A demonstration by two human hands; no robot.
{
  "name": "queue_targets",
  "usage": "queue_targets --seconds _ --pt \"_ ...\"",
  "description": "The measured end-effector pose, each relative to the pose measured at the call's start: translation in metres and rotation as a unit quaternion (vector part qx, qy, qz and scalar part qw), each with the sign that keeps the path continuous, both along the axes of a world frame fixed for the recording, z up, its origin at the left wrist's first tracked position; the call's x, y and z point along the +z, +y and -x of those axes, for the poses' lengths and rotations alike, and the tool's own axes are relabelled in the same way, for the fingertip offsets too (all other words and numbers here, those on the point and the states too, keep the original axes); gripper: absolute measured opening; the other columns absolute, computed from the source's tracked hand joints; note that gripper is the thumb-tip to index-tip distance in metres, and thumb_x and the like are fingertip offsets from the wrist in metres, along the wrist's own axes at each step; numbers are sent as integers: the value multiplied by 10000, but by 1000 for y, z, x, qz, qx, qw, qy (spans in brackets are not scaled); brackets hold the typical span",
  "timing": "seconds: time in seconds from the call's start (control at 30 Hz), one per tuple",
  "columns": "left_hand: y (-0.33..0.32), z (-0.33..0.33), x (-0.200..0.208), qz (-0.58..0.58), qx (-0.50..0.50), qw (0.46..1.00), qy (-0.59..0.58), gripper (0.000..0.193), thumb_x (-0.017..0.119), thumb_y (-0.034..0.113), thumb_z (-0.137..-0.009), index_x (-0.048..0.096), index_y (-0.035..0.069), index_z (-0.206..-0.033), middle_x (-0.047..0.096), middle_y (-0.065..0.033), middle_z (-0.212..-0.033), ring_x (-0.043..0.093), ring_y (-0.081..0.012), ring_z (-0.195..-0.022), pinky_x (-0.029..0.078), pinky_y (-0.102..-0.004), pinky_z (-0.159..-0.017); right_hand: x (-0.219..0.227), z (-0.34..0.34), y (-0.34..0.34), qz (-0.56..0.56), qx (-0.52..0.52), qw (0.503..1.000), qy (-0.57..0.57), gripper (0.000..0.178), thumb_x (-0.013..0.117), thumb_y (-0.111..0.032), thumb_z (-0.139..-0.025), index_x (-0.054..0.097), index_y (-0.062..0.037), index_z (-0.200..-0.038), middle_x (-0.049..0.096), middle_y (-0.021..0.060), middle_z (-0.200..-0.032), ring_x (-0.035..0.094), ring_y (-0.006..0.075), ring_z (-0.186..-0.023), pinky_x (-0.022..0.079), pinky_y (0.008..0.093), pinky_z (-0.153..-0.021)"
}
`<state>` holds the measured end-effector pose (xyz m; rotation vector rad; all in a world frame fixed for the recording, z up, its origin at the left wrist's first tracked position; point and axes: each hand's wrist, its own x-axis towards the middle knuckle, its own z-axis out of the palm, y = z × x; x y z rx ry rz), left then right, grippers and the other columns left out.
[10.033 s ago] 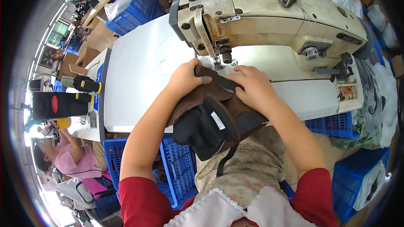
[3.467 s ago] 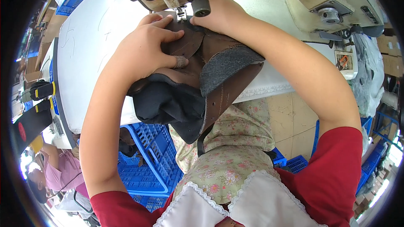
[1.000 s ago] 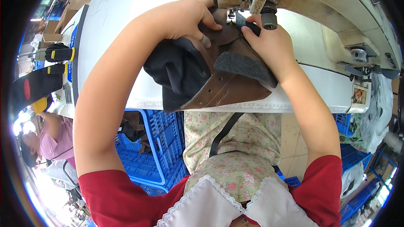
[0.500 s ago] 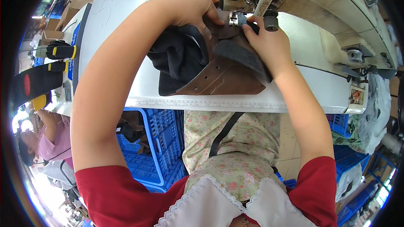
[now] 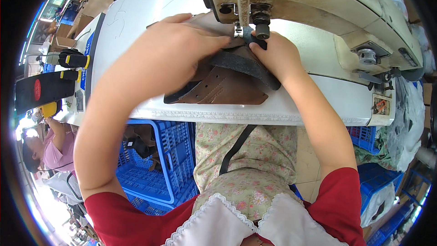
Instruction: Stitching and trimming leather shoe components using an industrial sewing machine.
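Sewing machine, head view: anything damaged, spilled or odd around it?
The sewing machine has rusty-brown staining toward its needle end, standing out against the cream casing. Dark scribbled lines mark the white tabletop to the left. No spill shows. The brown leather piece shows no obvious damage, though the left hand hides part.

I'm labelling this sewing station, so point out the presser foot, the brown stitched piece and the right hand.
Presser foot (image 5: 238,31), head view: on its metal front.
Brown stitched piece (image 5: 236,89), head view: on its near panel.
Right hand (image 5: 279,55), head view: on its back.
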<state>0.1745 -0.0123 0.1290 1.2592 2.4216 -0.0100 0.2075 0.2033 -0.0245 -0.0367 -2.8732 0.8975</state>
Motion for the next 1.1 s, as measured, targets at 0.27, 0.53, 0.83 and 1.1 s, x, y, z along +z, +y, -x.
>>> queue_targets --seconds 0.27,0.53,0.83,1.1 --pt "49 -72 -18 24 91 994 52 696 798 230 -652 584 -3 -1273 595 -183 -1273 557 -337 -1200 472 -434 -955 3 2 -4 -20 21 999 -42 316 605 -312 -897 705 -138 -1140 696 138 -1022 677 313 -952 539 424 -849" --pt "38 -77 -87 -115 190 956 191 905 877 484 -543 555 78 -1286 571 -180 -1347 513 -340 -1290 372 -510 -1066 6 8 7 32 33 996 -81 301 615 -306 -903 732 -169 -1143 721 87 -1074 673 285 -1021 529 397 -896" --pt "30 -72 -104 -108 119 959 235 921 819 606 -553 597 60 -1262 597 -209 -1307 555 -351 -1247 365 -491 -1077 -5 3 14 19 99 995 -17 225 659 -219 -904 747 -161 -1103 699 79 -985 667 290 -918 516 375 -816" --pt "21 -68 -111 -157 101 953 238 892 801 614 -574 606 47 -1234 613 -212 -1280 559 -356 -1239 378 -483 -1063 -21 -3 13 2 108 988 110 179 672 -190 -870 766 -154 -1018 631 84 -816 653 279 -778 520 404 -672"
